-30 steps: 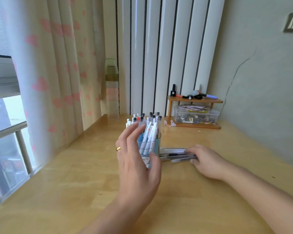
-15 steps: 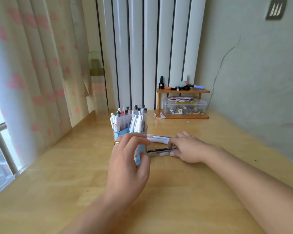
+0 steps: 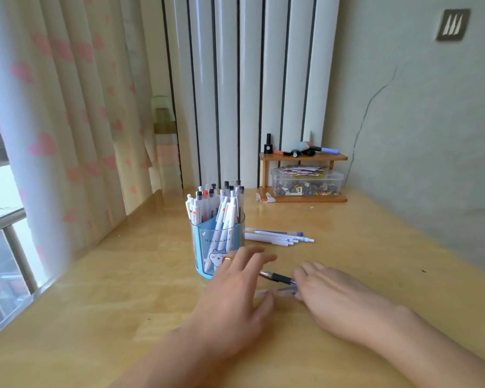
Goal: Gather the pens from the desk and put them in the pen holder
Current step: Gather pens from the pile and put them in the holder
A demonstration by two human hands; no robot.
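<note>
We flatten right hand [image 3: 345, 301] on dark pen [image 3: 277, 277], fingers straight; left hand [image 3: 235, 292] loose, empty, closing in. Pen light, stiff, rolls: pinch mid-barrel. Holder [image 3: 217, 242] just beyond left fingertips.

Left hand [image 3: 235, 287] blurs at the fingertips, covering the pen holder [image 3: 217, 242] base at its five o'clock. Right hand [image 3: 336, 298] hides the dark pen [image 3: 276, 277] rear end; grip unreadable. Both forearms run off at six o'clock.
</note>
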